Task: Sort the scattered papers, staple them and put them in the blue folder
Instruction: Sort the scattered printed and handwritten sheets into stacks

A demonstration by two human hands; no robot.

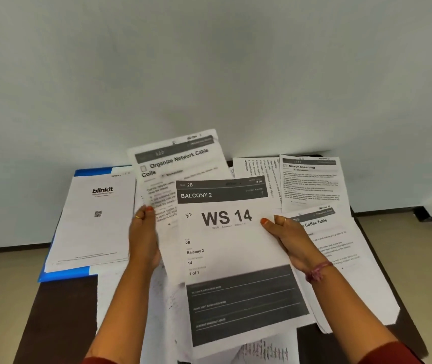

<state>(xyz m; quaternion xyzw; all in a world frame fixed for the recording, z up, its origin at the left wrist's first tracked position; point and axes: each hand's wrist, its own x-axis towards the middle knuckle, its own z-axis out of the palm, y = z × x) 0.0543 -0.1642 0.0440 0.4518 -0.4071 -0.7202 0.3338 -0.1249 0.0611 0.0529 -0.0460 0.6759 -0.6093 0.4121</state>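
- Right grip [286, 237] pinches the "WS 14" sheet [233, 248] by its right edge, thumb on top.
- Left grip [144, 232] holds the "Organize Network Cable Coils" sheet [175, 166].
- Blue folder [62, 275] lies at the left of the bench [60, 319] under the "blinkit" sheet [94, 219].

A dark table [62, 311] stood against the wall. On it lay a blue folder [65, 275] at the left and scattered papers [312, 185] across the middle and right.

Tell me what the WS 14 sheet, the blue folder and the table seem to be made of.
WS 14 sheet: thin matte paper; it bends in the hands. Blue folder: probably smooth plastic, slightly glossy. Table: dark, perhaps wood or laminate; no grain visible.
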